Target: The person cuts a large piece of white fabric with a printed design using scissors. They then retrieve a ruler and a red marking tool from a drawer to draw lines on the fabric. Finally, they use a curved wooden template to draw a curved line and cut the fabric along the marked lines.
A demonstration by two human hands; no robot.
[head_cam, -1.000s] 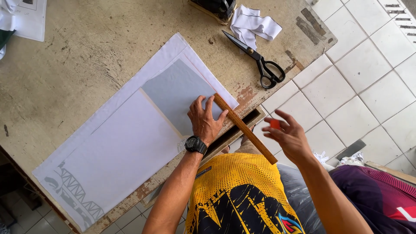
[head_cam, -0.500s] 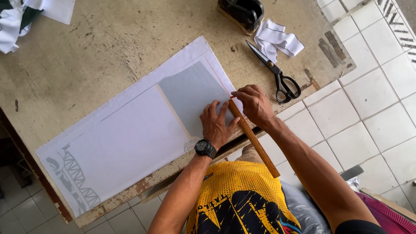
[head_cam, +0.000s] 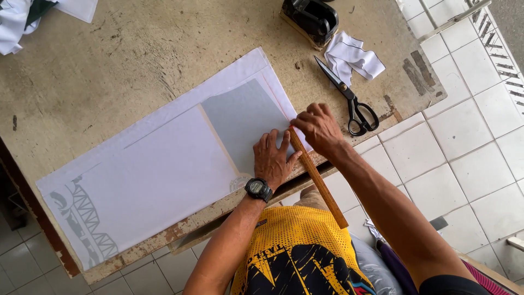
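A long white cloth lies flat on the worn table, with a grey sheet on its right part. My left hand, a black watch on its wrist, presses flat on the grey sheet with its thumb against a wooden ruler. The ruler runs from the cloth's right edge out over the table's near edge. My right hand is curled at the ruler's upper end, beside a faint red line along the cloth's edge. Its fingers hide what they pinch.
Black-handled scissors lie right of the cloth, next to a white cloth scrap. A black device stands at the table's far edge. More white cloth lies at the far left corner. Pale floor tiles lie to the right.
My right hand, which held a small red piece off the table's edge, has come in to the ruler's upper end. My left hand stays pressed on the grey sheet.
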